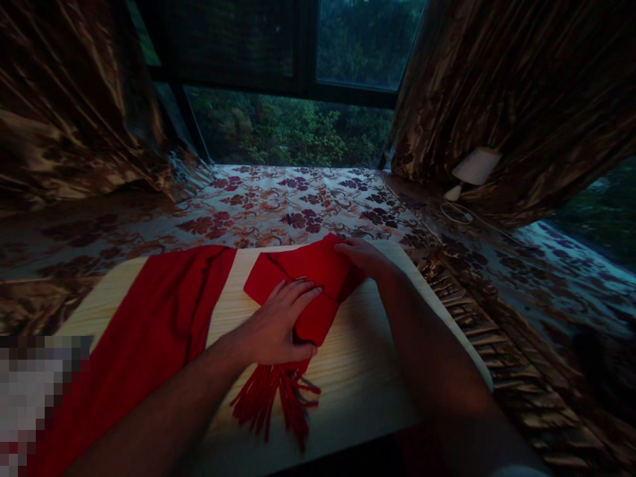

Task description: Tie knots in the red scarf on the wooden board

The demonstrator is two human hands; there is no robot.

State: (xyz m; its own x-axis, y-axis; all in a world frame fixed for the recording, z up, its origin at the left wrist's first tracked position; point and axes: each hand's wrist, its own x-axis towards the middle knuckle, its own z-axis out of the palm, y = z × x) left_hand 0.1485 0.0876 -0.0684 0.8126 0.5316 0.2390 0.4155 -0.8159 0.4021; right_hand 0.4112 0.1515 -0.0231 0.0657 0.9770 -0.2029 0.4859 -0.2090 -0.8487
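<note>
A folded red scarf with a tassel fringe lies on a pale wooden tabletop. My left hand rests flat on its near left part, fingers stretched and thumb apart, just above the fringe. At the far right edge, my right hand grips the scarf, its thumb on top and the other fingers mostly hidden. To the left, a long red cloth with dark creases or lines runs over the tabletop toward me, partly behind my left forearm.
Beyond the table, a floral cover spreads to the window. A small white lamp with a cord stands at the right by brown curtains. Ruffled fabric borders the table's right side. The room is dim.
</note>
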